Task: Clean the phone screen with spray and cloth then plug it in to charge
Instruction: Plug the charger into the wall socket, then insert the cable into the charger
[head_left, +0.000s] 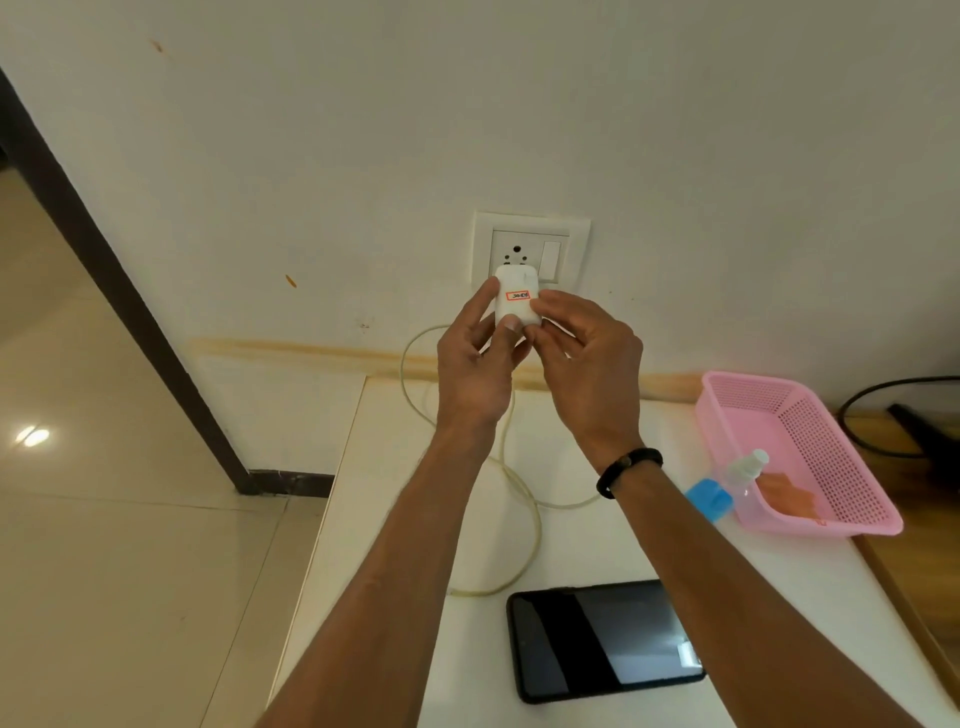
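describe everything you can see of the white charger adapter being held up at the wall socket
The white charger adapter is a small rounded block of smooth plastic, with a red-bordered label bearing handwriting too small to read. Both hands grip it: the left hand from its left side and below, the right hand from the right. It is held upright against the lower part of the white wall socket plate; whether its pins are seated is hidden. The off-white cable appears to run down from it.

Two bare forearms, no sleeves, black band (628, 470) around the right wrist
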